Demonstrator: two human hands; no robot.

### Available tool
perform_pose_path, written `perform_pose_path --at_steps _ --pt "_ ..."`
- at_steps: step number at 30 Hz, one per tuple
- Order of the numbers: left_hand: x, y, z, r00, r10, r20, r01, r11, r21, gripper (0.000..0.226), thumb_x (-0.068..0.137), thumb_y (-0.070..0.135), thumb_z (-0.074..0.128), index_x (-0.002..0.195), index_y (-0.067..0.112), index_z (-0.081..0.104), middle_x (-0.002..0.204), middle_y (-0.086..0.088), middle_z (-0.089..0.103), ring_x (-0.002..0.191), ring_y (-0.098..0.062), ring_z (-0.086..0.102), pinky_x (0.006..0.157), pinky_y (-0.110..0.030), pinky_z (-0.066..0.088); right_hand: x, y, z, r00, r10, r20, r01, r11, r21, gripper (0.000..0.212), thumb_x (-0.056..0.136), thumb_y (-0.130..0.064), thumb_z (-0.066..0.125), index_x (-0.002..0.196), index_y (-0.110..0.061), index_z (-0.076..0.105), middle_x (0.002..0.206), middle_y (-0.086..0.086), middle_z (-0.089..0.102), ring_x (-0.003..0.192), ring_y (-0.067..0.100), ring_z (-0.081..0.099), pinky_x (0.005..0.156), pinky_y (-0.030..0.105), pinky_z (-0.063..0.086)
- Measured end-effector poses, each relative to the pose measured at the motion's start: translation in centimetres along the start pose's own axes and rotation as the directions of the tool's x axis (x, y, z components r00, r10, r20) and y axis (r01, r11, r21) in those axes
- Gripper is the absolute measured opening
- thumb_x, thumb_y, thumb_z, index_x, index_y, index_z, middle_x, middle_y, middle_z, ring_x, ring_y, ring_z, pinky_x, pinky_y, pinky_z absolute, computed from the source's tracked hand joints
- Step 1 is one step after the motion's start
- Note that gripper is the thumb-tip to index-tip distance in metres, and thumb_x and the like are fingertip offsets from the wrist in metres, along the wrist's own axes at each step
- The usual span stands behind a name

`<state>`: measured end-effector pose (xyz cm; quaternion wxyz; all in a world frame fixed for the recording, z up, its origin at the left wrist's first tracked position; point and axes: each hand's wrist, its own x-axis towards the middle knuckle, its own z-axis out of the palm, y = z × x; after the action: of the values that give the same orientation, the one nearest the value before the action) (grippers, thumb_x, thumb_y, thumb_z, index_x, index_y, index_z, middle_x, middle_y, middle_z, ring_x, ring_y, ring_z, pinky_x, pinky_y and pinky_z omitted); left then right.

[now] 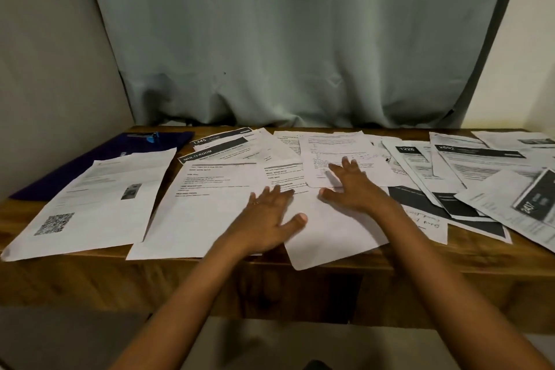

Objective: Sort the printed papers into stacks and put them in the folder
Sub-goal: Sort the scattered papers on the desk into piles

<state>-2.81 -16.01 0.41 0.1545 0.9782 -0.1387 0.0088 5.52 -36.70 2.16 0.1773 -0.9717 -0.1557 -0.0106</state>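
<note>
Wood counter (90, 276) covered with loose printed papers (468, 165), overlapping, spread left to right. Dark blue folder (90, 161) lies flat at the far left, a QR-code sheet (99, 201) partly over it. Left hand (267, 219) flat on the middle sheets, fingers straight and apart, gripping nothing. Right hand (353, 186) just beside it, fingers (346, 165) splayed, tips on a text page (336, 147). Blank sheet (330, 234) between the hands overhangs the counter's front edge. Grey-green curtain (285, 39) behind.
</note>
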Motion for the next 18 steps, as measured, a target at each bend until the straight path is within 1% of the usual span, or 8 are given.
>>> perform_pose_path --at_steps 1,3,5,7,14,16,18 --pt "0.6 0.8 0.6 1.0 0.001 0.026 -0.002 1.0 0.018 0.073 0.093 0.064 0.027 0.154 0.027 0.009 0.161 -0.003 -0.003 0.148 -0.022 -0.006 0.12 -0.044 -0.005 0.6 0.9 -0.2 0.999 0.025 0.047 -0.021 0.997 -0.072 0.079 0.093 -0.053 0.048 0.153 -0.022 0.008 0.159 0.008 -0.01 0.146 0.028 -0.011 0.117 0.046 0.001" --pt "1.6 1.6 1.6 0.996 -0.019 0.086 0.014 0.998 0.061 0.076 0.092 0.067 0.026 0.154 0.028 0.005 0.161 -0.003 -0.007 0.148 -0.023 -0.01 0.119 -0.046 -0.007 1.4 2.4 0.1 0.991 0.047 0.126 -0.024 0.984 -0.176 0.077 0.094 -0.057 0.04 0.153 -0.022 0.005 0.159 0.009 -0.01 0.146 0.031 -0.011 0.116 0.05 0.0" --pt "2.3 2.0 2.3 0.99 -0.04 0.132 0.026 0.994 0.107 0.077 0.092 0.067 0.026 0.154 0.029 0.001 0.161 -0.003 -0.01 0.147 -0.024 -0.013 0.118 -0.048 -0.01 1.5 3.4 0.5 0.983 0.06 0.174 -0.025 0.98 -0.197 0.072 0.095 -0.06 0.029 0.153 -0.024 0.004 0.16 0.007 -0.008 0.146 0.031 -0.008 0.116 0.052 0.0" --pt "2.8 2.0 2.6 0.988 -0.047 0.144 0.029 0.992 0.12 0.076 0.093 0.065 0.026 0.154 0.028 -0.001 0.161 -0.003 -0.011 0.147 -0.024 -0.014 0.118 -0.048 -0.011 1.3 4.1 0.7 0.981 0.06 0.187 -0.026 0.984 -0.177 0.068 0.096 -0.059 0.024 0.153 -0.026 0.005 0.16 0.006 -0.004 0.147 0.03 -0.004 0.116 0.05 0.001" --pt "3.1 1.3 2.8 0.99 -0.056 0.128 0.041 0.992 0.122 0.07 0.098 0.055 0.03 0.154 0.025 0.001 0.161 -0.004 -0.011 0.147 -0.022 -0.015 0.118 -0.043 -0.012 -2.2 5.2 0.4 0.982 0.042 0.183 -0.032 0.998 -0.057 0.062 0.098 -0.057 0.021 0.152 -0.03 0.011 0.16 0.003 0.0 0.147 0.025 -0.001 0.118 0.046 0.002" --pt "3.3 1.4 2.9 0.988 -0.068 0.14 0.049 0.99 0.134 0.074 0.093 0.06 0.024 0.154 0.024 0.001 0.161 -0.005 -0.011 0.147 -0.021 -0.015 0.118 -0.042 -0.013 -4.2 5.4 0.2 0.985 0.038 0.168 -0.037 0.999 -0.009 0.06 0.098 -0.056 0.023 0.152 -0.032 0.015 0.16 0.001 0.003 0.148 0.022 0.001 0.119 0.043 0.004" --pt "3.5 1.6 3.0 0.984 -0.095 0.151 0.07 0.983 0.167 0.084 0.082 0.063 0.014 0.154 0.023 0.002 0.161 -0.007 -0.011 0.147 -0.022 -0.016 0.117 -0.043 -0.014 -6.3 5.5 -0.2 0.988 0.032 0.154 -0.036 0.999 0.028 0.056 0.098 -0.054 0.028 0.15 -0.034 0.022 0.16 -0.001 0.009 0.147 0.019 0.006 0.118 0.039 0.009"
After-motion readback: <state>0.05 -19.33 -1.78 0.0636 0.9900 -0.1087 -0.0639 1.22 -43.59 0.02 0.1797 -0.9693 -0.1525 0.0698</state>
